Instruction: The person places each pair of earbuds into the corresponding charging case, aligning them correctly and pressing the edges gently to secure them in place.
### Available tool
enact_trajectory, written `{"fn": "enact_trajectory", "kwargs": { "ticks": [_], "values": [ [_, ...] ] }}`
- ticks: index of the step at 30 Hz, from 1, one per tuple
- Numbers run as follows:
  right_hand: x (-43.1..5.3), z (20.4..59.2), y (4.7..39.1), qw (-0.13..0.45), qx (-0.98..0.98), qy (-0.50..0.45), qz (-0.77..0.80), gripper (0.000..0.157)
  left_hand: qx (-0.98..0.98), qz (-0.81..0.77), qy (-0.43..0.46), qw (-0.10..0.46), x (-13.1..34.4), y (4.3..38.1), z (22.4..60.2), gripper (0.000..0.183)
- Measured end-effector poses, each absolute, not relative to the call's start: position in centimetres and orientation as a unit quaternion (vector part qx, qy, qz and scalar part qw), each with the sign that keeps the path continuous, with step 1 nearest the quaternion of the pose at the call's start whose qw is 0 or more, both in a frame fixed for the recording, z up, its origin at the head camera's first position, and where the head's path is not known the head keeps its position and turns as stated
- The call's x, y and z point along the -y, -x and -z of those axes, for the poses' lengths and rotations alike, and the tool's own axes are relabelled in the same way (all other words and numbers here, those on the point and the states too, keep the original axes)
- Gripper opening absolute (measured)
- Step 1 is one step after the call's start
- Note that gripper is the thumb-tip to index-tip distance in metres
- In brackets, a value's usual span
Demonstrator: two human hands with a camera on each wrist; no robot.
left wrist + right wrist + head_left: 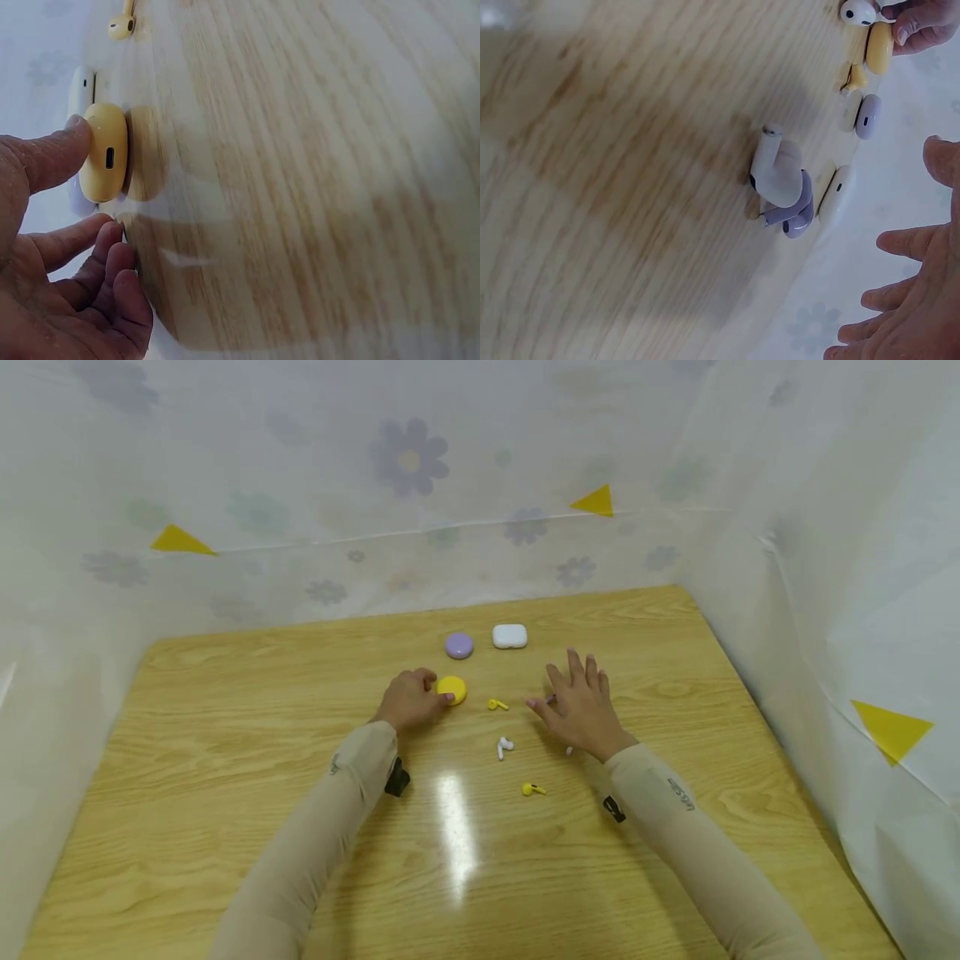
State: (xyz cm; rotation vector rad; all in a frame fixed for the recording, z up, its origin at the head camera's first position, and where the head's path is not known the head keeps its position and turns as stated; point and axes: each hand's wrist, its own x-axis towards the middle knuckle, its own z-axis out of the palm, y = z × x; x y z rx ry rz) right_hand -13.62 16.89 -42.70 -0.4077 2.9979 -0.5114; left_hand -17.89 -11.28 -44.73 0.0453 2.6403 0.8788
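Note:
My left hand [411, 697] is at a round yellow earbud case [452, 691]; its thumb lies on the case and its other fingers bend in close beside it. In the left wrist view, the charging port shows on the side of the case. My right hand [583, 710] is spread with nothing in its grasp, over a purple earbud [799, 214] and a white earbud [778, 172]. In the head view it mostly hides both of these. Between the hands lie a yellow earbud [497, 704] and another white earbud [505, 747].
A second yellow earbud [533, 789] lies nearer to me on the wooden table [225, 793]. Toward the back sit a round purple case [459, 646] and a white case [510, 636]. Flower-patterned sheeting [300, 468] hangs behind the table, and white sheeting [847, 610] borders its right side.

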Motion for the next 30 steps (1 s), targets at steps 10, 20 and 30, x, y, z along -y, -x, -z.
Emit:
{"fn": "enact_trajectory", "kwargs": {
  "ticks": [10, 20, 30],
  "values": [
    [-17.1, 43.0, 13.3, 0.042, -0.976, 0.132, 0.170, 0.070, -0.930, -0.322, -0.038, 0.172, 11.2, 17.7, 44.8, 0.054],
    [-17.2, 42.8, 13.1, 0.058, -0.975, 0.127, 0.170, 0.070, -0.923, -0.339, -0.017, 0.181, 11.3, 17.3, 45.0, 0.043],
    [-17.3, 43.1, 13.0, 0.055, -0.974, 0.131, 0.174, 0.071, -0.930, -0.335, -0.041, 0.147, 11.5, 16.2, 44.9, 0.041]
  ]
}}
